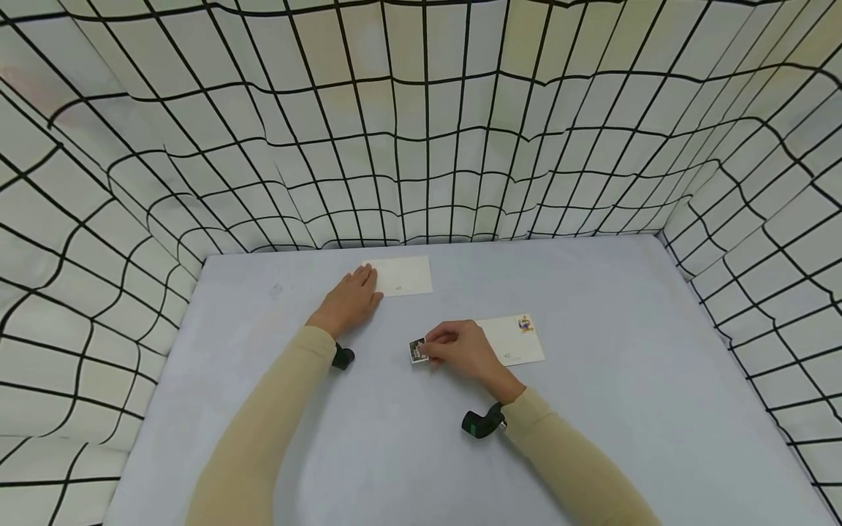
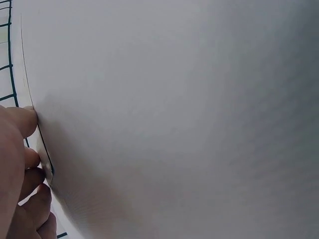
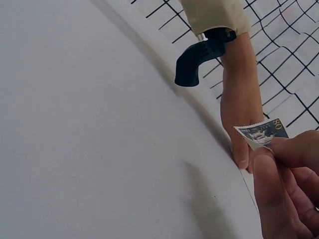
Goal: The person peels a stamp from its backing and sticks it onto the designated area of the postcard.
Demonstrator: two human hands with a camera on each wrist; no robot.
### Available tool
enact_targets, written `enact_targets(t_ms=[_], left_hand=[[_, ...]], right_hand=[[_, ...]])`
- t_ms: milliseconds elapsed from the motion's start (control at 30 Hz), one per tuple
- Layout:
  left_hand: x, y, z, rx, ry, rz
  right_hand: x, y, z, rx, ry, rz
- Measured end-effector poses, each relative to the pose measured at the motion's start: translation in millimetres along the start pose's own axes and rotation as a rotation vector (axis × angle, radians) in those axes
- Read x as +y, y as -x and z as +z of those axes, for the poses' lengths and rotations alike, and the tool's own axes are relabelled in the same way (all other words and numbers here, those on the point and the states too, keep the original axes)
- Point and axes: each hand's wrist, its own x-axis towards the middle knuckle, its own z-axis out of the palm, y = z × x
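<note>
Between thumb and forefinger my right hand [image 1: 463, 351] pinches a small dark postage stamp [image 1: 417, 351] with perforated edges. In the right wrist view the stamp [image 3: 261, 132] shows the number 80 and a pale figure, one corner curling. My left hand [image 1: 351, 298] lies with its fingers on the left end of a white envelope [image 1: 404, 277] near the table's far edge; its fingertips [image 2: 31, 119] rest along the envelope's edge in the left wrist view. A second white envelope [image 1: 513, 343], bearing a colourful stamp [image 1: 525, 324] at its upper right, lies partly behind my right hand.
Both envelopes lie on a pale table [image 1: 368, 438]. A white wall with a black grid net [image 1: 427, 146] closes off the back and both sides. A black wrist camera [image 1: 482, 422] juts out below my right wrist, another [image 1: 343, 357] by my left.
</note>
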Motion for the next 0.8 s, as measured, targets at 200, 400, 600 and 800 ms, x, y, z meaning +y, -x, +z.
enact_targets(t_ms=[200,400,600,800], left_hand=[[-2.5,1.6,1.9,0.059,0.017,0.038],[2.9,7.3,1.3,0.134,0.098,0.099],[17.8,14.1,2.0,0.162,0.237,0.1],[37.0,22.8,1.3,0.156,0.458,0.068]], right_hand=[[-4,-4.6,-12,0.023,-0.069,0.033],[-8,-9.7,-27,0.05,-0.105,0.044],[-12,-12.2,-38,0.067,-0.134,0.034],[-13,-15.4,-44,0.072,-0.179,0.015]])
